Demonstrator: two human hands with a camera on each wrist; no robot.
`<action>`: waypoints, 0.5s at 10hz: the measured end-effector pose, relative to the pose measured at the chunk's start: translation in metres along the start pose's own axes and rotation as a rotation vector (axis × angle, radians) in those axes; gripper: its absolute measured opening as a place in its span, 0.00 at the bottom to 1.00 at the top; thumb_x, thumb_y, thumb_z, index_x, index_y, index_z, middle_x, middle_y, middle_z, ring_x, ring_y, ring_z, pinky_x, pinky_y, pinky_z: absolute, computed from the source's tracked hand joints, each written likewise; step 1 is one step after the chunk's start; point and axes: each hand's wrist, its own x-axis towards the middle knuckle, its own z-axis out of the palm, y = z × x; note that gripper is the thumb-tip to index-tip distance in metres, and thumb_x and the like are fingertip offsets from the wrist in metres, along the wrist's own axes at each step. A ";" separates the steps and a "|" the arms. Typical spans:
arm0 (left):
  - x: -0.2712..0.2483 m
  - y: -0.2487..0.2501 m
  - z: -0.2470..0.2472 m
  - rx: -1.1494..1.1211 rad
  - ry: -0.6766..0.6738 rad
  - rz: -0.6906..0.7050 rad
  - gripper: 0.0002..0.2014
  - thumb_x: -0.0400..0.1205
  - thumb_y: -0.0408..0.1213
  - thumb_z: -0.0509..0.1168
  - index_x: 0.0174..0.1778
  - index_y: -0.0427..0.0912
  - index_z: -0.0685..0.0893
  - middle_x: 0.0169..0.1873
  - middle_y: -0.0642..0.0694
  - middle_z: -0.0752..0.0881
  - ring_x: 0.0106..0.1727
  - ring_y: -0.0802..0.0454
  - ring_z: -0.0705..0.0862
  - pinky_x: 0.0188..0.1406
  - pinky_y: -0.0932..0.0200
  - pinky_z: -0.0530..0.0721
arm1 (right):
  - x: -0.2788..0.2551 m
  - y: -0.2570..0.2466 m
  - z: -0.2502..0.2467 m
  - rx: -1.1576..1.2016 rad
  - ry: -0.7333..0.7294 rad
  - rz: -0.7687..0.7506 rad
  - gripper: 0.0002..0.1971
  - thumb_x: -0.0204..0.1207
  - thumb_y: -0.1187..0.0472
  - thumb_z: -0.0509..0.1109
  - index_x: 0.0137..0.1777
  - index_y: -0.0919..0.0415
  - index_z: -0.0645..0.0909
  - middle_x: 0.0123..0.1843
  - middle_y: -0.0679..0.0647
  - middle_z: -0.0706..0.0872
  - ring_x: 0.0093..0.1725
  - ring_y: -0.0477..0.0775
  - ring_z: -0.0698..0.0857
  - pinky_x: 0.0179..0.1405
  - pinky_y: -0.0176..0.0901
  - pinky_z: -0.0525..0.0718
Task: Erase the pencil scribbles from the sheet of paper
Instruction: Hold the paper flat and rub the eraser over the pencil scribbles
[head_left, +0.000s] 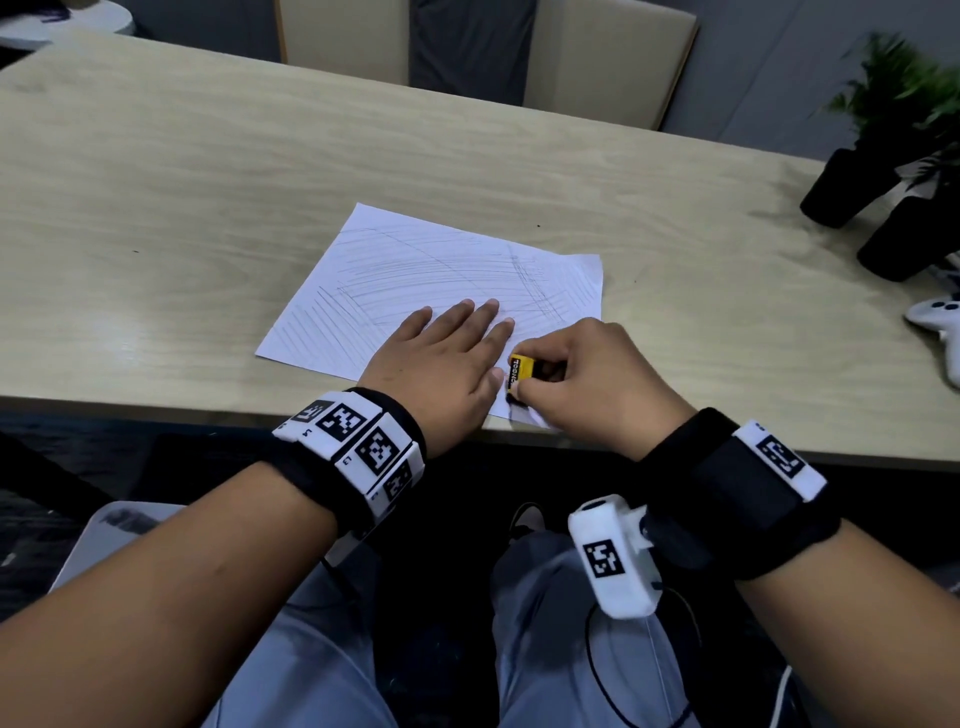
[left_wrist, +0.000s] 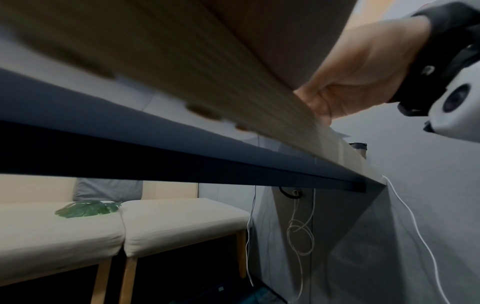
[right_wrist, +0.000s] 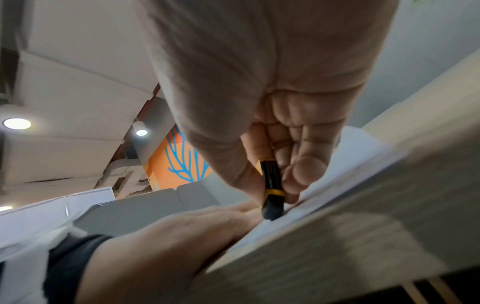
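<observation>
Yellow-sleeved eraser (head_left: 520, 378), pinched upright in the right hand (head_left: 587, 379), touches the near right corner of the paper (head_left: 447, 291). The left hand (head_left: 441, 364) lies flat just beside, pinning the sheet. Scribbles (head_left: 415, 275) spread far and left from there.

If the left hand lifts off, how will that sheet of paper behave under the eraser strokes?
The sheet of paper looks thin and light, so it would probably slide or crumple. Its near corner overhangs the table edge, so it may bend there. The left hand lies flat on it while the right hand pinches the eraser.
</observation>
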 end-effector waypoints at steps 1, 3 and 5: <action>0.001 0.000 0.002 0.006 0.001 0.000 0.28 0.89 0.51 0.37 0.87 0.53 0.43 0.86 0.55 0.41 0.86 0.56 0.39 0.84 0.50 0.40 | -0.001 0.017 -0.010 -0.022 0.097 0.057 0.07 0.67 0.63 0.69 0.31 0.67 0.80 0.26 0.61 0.79 0.26 0.47 0.68 0.29 0.46 0.71; 0.001 -0.001 0.001 0.010 0.002 0.000 0.28 0.89 0.51 0.37 0.87 0.54 0.43 0.86 0.55 0.41 0.86 0.56 0.39 0.84 0.50 0.40 | -0.002 0.004 0.000 0.031 0.099 0.036 0.07 0.67 0.64 0.70 0.30 0.66 0.80 0.23 0.57 0.76 0.24 0.46 0.68 0.27 0.39 0.68; 0.001 -0.001 0.001 0.013 0.001 0.002 0.28 0.89 0.51 0.37 0.87 0.53 0.43 0.86 0.54 0.41 0.86 0.56 0.40 0.84 0.50 0.40 | -0.002 0.016 -0.005 0.008 0.162 0.073 0.06 0.67 0.63 0.72 0.34 0.66 0.83 0.26 0.60 0.81 0.27 0.55 0.73 0.30 0.45 0.73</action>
